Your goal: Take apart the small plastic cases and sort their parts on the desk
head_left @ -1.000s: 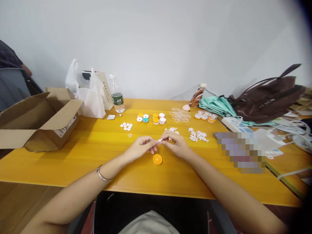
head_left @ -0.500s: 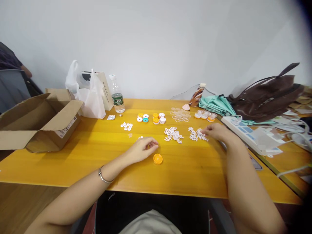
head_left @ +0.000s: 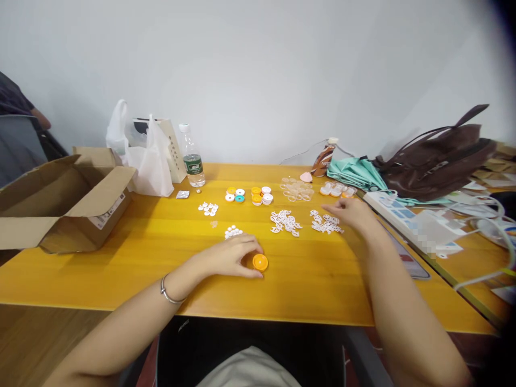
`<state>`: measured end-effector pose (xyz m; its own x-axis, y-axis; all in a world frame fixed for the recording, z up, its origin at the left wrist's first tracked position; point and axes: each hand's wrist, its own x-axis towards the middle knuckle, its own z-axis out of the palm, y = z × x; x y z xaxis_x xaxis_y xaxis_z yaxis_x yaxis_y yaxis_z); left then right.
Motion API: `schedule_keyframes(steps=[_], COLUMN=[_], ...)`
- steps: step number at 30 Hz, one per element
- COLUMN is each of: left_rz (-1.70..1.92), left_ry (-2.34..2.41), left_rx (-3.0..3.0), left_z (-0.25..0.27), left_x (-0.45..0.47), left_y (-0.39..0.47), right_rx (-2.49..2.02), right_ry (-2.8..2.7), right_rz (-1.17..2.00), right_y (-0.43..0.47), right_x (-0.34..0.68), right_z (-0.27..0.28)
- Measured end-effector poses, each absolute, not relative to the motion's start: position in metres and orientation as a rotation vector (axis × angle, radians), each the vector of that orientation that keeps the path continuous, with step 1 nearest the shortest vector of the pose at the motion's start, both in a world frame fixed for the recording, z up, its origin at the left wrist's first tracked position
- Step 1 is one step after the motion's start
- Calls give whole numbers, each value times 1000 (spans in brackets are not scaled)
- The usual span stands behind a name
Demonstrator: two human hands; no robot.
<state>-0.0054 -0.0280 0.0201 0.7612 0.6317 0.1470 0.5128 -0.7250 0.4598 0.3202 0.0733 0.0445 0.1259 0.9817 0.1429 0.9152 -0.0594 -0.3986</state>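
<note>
A round orange cap-like piece (head_left: 260,263) lies on the table in front of me. My left hand (head_left: 234,257) is open beside it, thumb on the near side and fingers on the far side; whether they touch it is unclear. My right hand (head_left: 350,212) hovers over the right-hand pile of white openwork leaf-shaped pieces (head_left: 324,223), index finger stretched out and nothing visible in it. Left of that pile lies another group of white leaf-shaped pieces (head_left: 284,222). Small white round pieces (head_left: 233,231) sit just beyond my left hand.
Orange, white and teal discs (head_left: 256,198), clear rings (head_left: 297,189) and white knobs (head_left: 208,209) lie farther back. A cardboard box (head_left: 97,204), plastic bag (head_left: 151,166) and water bottle (head_left: 194,164) stand left. At right are a brown bottle (head_left: 323,160), power strip (head_left: 403,217) and bag (head_left: 439,161).
My left hand has spread its thumb and fingers around the orange piece, uncovering the small white round pieces. My right hand has shifted left and up over the leaf-shaped pieces, index finger extended.
</note>
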Motion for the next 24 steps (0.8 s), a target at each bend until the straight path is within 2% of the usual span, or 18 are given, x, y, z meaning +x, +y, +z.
schedule_keyframes(steps=[2, 5, 9, 18, 24], left_rz=[409, 411, 412, 416, 457], left_ry=[891, 928, 943, 1052, 1055], left_rx=[2570, 2581, 2625, 2716, 2612], left_z=[18, 15, 13, 4, 0], left_x=[-5, -5, -4, -2, -1], left_y=[-27, -26, -24, -20, -19], right_rx=[-1735, -1306, -923, -893, -934], right_ry=[-1902, -2224, -2578, -2636, -2541], right_rz=[391, 788, 846, 795, 996], right_y=[64, 39, 5, -6, -6], right_x=[298, 251, 202, 196, 192], right_z=[43, 39, 29, 24, 24])
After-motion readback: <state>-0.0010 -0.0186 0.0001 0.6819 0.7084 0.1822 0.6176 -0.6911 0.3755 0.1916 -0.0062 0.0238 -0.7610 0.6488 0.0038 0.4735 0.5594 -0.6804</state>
